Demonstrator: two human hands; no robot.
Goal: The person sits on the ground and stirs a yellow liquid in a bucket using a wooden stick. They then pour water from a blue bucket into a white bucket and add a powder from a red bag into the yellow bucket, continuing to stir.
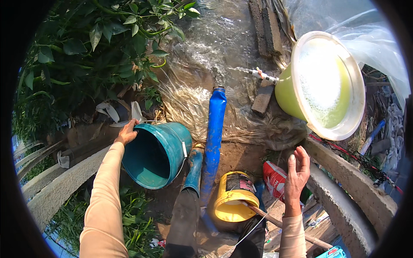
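Observation:
My left hand [127, 131] grips the rim of a teal plastic bucket [176, 137]. The bucket is tilted with its mouth towards me, and its inside is mostly in shadow. Its wire handle with a white grip hangs along the right side. My right hand [297, 169] is raised and holds nothing, the thumb apart from the fingers. Below and left of it is a yellow bucket [237, 196] with a wooden stick [280, 222] reaching into its mouth. A red printed bag [275, 179] lies beside my right hand.
A blue lay-flat hose [215, 119] runs up to wet plastic sheeting [196, 96]. At upper right, a large pale tub [290, 93] holds foamy liquid; water spurts from its tap [259, 74]. Pepper plants [87, 48] crowd the left. Concrete beams [348, 177] flank the right.

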